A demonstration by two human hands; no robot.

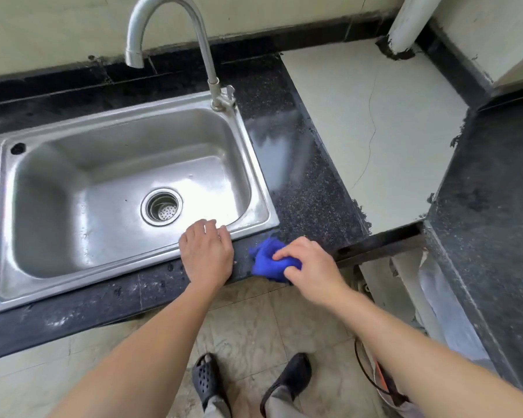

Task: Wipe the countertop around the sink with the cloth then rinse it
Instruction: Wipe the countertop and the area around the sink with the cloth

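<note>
1. Right hand [310, 263] down on the front edge of the countertop [302, 188], fingers curled and pinching the bunched blue cloth [267, 260]; most of the cloth pokes out left of those fingertips.
2. Left hand [206, 251] just left of the cloth, fingers straight, close together, resting flat.
3. Those fingertips lie on the near rim of the sink [254, 182].
4. Beyond stands the faucet [169, 28].

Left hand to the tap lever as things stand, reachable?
Probably yes. The left hand rests on the front rim of the sink, holding nothing; only open basin lies between it and the tap lever.
</note>
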